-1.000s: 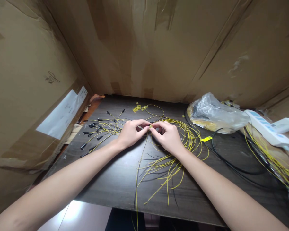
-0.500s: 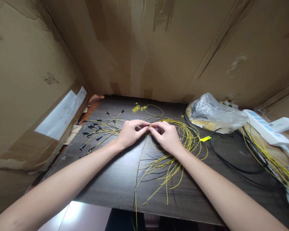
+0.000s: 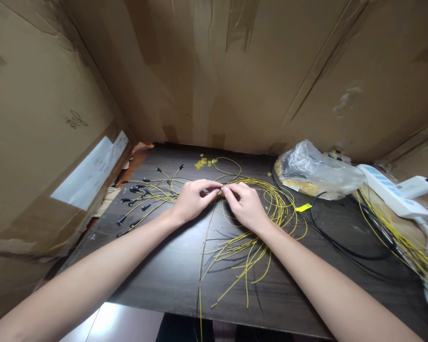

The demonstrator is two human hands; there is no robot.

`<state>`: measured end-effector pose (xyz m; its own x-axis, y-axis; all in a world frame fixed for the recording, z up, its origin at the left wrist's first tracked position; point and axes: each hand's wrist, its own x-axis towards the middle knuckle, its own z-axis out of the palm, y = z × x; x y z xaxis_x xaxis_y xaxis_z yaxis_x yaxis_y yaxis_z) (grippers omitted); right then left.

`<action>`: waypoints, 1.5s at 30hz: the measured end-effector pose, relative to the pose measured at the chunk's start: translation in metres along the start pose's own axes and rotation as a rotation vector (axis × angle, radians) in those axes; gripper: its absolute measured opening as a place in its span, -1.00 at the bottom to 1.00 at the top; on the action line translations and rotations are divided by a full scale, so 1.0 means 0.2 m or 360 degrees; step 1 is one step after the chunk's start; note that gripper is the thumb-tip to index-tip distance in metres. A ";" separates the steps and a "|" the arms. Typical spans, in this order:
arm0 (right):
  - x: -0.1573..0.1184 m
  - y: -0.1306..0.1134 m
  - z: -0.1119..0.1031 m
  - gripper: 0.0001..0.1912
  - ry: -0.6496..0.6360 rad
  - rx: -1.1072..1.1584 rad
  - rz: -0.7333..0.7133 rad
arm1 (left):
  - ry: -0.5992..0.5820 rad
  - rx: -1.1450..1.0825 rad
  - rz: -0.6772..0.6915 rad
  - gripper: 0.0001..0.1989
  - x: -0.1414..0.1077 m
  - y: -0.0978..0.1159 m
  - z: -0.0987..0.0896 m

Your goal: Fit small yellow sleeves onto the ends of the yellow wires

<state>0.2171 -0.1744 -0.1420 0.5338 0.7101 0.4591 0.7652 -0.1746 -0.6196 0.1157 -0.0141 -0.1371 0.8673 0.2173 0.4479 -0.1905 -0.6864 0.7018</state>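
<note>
My left hand (image 3: 193,200) and my right hand (image 3: 247,207) meet above the middle of the dark table, thumbs and forefingers pinched together on the bundle of yellow wires (image 3: 280,202). A small yellow piece seems to be between the fingertips, mostly hidden. Left of my hands the wires fan out to several black connectors (image 3: 146,192). To the right they curve round in loops, and their loose ends (image 3: 231,249) lie toward the front. Several small yellow pieces (image 3: 201,163) lie behind my hands.
Cardboard walls (image 3: 214,95) stand behind and left of the table (image 3: 157,275). At the right are a clear plastic bag (image 3: 316,168), a white power strip (image 3: 392,191), black cables (image 3: 345,249) and more yellow wires (image 3: 406,237). A yellow tag (image 3: 303,207) lies by the loops.
The camera view has shifted slightly. My fingertips have closed a little further over the small yellow piece, while the wires lie almost as before.
</note>
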 end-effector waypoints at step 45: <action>-0.02 0.01 0.01 -0.82 0.0190 0.0022 -0.0013 | 0.0054 0.0036 0.0041 -0.86 0.00 -0.02 -0.01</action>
<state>0.2165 -0.1754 -0.1469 0.5671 0.6252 0.5362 0.7651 -0.1588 -0.6240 0.1164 -0.0109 -0.1381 0.8460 0.2227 0.4845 -0.2016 -0.7076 0.6772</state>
